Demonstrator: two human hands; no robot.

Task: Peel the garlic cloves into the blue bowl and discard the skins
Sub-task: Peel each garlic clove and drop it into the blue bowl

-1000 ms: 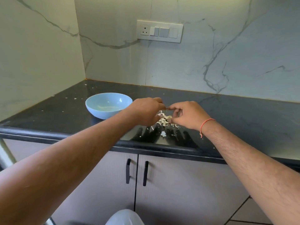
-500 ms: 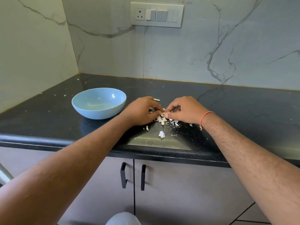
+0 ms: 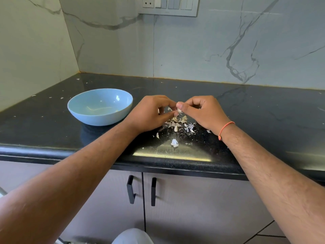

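A light blue bowl (image 3: 100,106) stands on the black counter (image 3: 52,124), left of my hands. My left hand (image 3: 151,113) and my right hand (image 3: 202,111) meet fingertip to fingertip just above the counter. Between them they pinch a small white garlic clove (image 3: 179,110). Below the hands lies a loose pile of garlic skins (image 3: 177,123), with one larger white scrap (image 3: 174,142) nearer the front edge. What the bowl holds is hard to make out beyond pale glints.
The counter meets marble walls at the back and left, with a switch panel (image 3: 168,6) above. Small skin flecks dot the counter. Cabinet doors with black handles (image 3: 131,189) sit below the front edge.
Both hands have lifted slightly off the pile of skins and now pinch a clove between them. The camera has tilted down and moved closer.
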